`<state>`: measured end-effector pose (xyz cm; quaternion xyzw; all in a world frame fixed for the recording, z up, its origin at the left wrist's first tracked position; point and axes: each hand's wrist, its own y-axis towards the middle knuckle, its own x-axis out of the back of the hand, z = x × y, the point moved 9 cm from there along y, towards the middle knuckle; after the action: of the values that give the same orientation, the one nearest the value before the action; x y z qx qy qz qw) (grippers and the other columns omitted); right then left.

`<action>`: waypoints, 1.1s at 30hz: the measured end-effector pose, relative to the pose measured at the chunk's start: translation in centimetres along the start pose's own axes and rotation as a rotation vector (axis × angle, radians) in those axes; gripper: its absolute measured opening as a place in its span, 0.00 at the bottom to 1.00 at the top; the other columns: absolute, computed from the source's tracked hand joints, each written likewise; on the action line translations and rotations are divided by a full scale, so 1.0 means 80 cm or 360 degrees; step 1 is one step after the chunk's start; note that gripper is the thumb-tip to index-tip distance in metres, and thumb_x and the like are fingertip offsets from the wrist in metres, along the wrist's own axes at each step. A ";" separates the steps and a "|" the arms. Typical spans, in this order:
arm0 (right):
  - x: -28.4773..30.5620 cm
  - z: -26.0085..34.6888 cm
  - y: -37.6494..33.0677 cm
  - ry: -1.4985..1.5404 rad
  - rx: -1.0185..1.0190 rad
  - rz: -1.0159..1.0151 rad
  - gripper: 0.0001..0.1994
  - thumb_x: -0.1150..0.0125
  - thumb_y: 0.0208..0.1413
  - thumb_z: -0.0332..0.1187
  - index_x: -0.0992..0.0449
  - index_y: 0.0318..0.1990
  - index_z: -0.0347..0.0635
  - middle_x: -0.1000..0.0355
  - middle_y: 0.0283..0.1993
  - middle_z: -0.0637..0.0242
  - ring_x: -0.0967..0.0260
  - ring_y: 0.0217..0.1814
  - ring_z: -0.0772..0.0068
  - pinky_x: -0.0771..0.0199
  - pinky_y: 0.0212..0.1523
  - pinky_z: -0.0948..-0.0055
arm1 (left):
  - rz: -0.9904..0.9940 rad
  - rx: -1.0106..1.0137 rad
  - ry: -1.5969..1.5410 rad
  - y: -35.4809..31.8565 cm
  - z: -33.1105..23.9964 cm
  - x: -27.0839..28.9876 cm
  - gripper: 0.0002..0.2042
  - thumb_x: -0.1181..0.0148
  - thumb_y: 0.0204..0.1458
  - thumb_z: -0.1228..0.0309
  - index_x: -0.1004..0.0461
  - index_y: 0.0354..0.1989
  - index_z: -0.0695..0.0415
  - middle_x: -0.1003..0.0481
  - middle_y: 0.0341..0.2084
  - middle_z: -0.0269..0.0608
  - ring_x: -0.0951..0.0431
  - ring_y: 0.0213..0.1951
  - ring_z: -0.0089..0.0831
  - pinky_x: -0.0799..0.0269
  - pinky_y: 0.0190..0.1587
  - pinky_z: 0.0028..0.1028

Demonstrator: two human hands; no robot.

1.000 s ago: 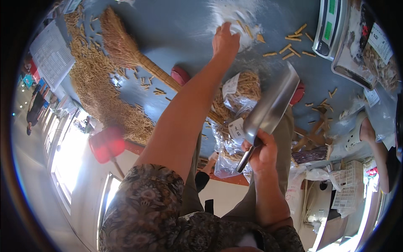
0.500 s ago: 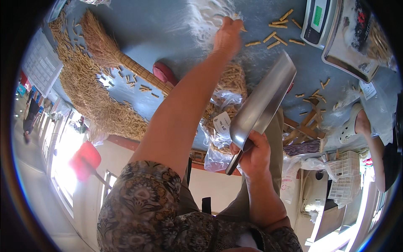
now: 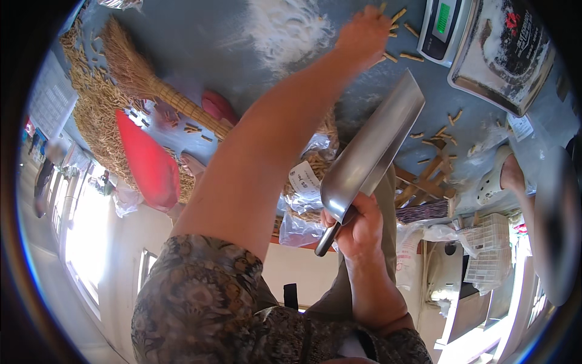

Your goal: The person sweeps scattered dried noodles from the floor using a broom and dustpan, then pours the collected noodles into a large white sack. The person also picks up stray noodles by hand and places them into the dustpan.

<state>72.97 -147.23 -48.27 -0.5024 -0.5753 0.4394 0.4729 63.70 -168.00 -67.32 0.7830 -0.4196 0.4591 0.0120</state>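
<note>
Lying right of the left hand (image 3: 365, 37), yellowish-brown sticks (image 3: 412, 57) point away from its fingers (image 3: 381, 21), grip unclear; the right hand (image 3: 360, 228) grasps a metal scoop (image 3: 373, 145).

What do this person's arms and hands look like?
Both sleeves are short, dark brown with a tan flowery pattern. The forearms are bare. The left hand and right hand wear no gloves, and no watch or bracelet shows.
</note>
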 end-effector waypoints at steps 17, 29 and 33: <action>-0.006 0.016 -0.005 -0.0123 0.0096 0.0149 0.08 0.57 0.50 0.34 0.35 0.32 0.40 0.36 0.23 0.61 0.39 0.18 0.68 0.42 0.20 0.70 | -0.0053 0.0501 -0.0154 -0.056 0.091 0.017 0.09 0.48 0.40 0.78 0.29 0.32 0.55 0.33 0.32 0.47 0.28 0.34 0.43 0.28 0.37 0.32; -0.027 0.015 -0.011 -0.0288 0.0145 0.0300 0.18 0.60 0.53 0.39 0.37 0.46 0.35 0.33 0.39 0.54 0.41 0.19 0.75 0.42 0.20 0.74 | 0.0414 0.0240 -0.0038 -0.087 0.068 -0.031 0.08 0.49 0.38 0.80 0.32 0.30 0.58 0.33 0.27 0.46 0.29 0.34 0.39 0.30 0.28 0.30; -0.037 0.022 -0.012 -0.0219 0.0172 0.0325 0.16 0.61 0.52 0.34 0.37 0.45 0.35 0.33 0.40 0.56 0.43 0.20 0.76 0.43 0.21 0.75 | 0.0784 0.1378 -0.2244 -0.154 0.118 -0.030 0.07 0.47 0.35 0.85 0.32 0.25 0.64 0.30 0.19 0.43 0.26 0.25 0.34 0.32 0.19 0.28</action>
<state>71.21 -150.36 -47.95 -0.5009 -0.5277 0.5489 0.4115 78.07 -162.26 -70.01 0.7075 -0.2751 -0.0249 -0.6505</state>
